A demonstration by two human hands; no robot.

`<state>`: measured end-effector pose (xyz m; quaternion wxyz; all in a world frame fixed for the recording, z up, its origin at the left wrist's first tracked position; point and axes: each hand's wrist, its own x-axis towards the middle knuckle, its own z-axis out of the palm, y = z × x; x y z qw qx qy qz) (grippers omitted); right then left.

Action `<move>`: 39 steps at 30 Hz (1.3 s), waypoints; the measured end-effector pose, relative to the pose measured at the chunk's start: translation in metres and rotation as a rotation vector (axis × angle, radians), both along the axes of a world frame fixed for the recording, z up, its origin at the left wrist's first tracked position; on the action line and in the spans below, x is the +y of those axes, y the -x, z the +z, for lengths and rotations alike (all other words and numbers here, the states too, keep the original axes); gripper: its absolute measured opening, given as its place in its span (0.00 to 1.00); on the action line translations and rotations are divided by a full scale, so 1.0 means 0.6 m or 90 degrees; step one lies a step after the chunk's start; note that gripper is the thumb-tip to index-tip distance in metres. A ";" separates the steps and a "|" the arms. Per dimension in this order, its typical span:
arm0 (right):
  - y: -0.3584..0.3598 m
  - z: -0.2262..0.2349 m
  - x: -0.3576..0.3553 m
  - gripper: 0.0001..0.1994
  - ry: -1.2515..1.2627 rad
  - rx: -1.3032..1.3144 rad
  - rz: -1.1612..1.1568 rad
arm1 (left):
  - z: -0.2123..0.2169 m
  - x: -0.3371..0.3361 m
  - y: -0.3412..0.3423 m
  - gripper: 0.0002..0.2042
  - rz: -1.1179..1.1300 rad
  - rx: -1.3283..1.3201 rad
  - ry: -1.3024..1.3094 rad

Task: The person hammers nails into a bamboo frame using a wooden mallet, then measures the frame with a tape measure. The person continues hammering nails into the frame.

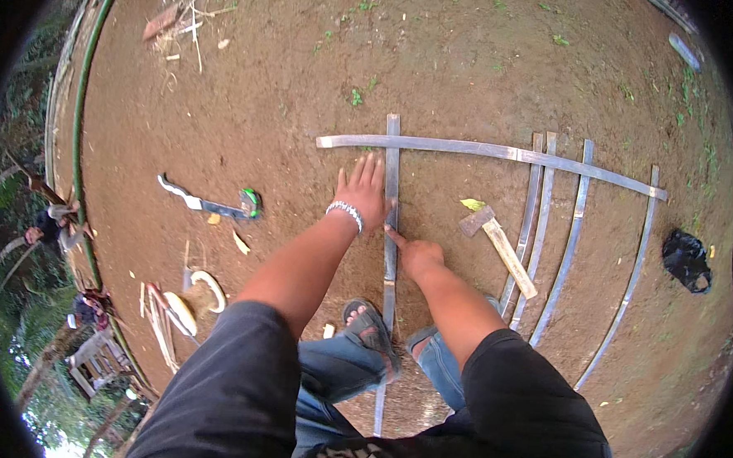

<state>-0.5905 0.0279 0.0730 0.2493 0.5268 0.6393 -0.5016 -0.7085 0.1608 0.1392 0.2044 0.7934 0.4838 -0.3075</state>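
A long, flat greyish slat, which looks like split bamboo, lies lengthwise before me and runs back between my feet. My left hand rests flat beside its left edge, fingers stretched forward and the thumb side at the slat. From the right, my right hand sets an extended index fingertip on the slat, the other fingers curled; I see nothing held in it. Across the slat's far end lies a crosswise slat. Its right part meets several more lengthwise slats.
Right of my hands lies a wooden-handled hatchet or hammer. A black plastic bag sits farther right. Left are a dark curved tool with a green-black piece, and pale sticks. My sandalled foot stands beside the slat. People are beyond a green pole.
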 end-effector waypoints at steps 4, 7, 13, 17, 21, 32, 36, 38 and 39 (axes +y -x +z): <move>-0.006 0.008 0.005 0.43 0.022 -0.024 0.053 | -0.063 0.026 -0.037 0.44 0.064 -0.052 -0.136; -0.007 0.006 0.001 0.44 -0.002 -0.026 0.087 | -0.113 0.022 -0.029 0.44 0.026 -0.074 -0.135; 0.004 -0.018 -0.025 0.45 -0.057 -0.018 0.074 | -0.139 0.010 -0.019 0.45 0.041 -0.096 -0.144; 0.010 -0.010 -0.024 0.45 -0.056 -0.008 0.058 | -0.128 0.016 -0.012 0.45 0.045 -0.102 -0.129; -0.015 0.037 0.003 0.47 -0.045 0.029 -0.005 | -0.118 0.022 -0.020 0.45 0.033 -0.106 -0.117; -0.385 0.170 -0.095 0.41 -0.081 -0.152 -0.241 | -0.060 0.045 -0.057 0.54 -0.046 0.061 -0.046; -0.551 0.180 -0.212 0.38 -0.149 -0.312 -0.502 | -0.055 0.039 -0.065 0.57 -0.063 0.083 -0.056; -0.641 0.166 -0.265 0.37 -0.187 -0.401 -0.608 | -0.066 0.040 -0.059 0.58 -0.073 0.091 -0.061; -0.684 0.163 -0.278 0.36 -0.211 -0.443 -0.656 | -0.072 0.041 -0.059 0.58 -0.076 0.094 -0.064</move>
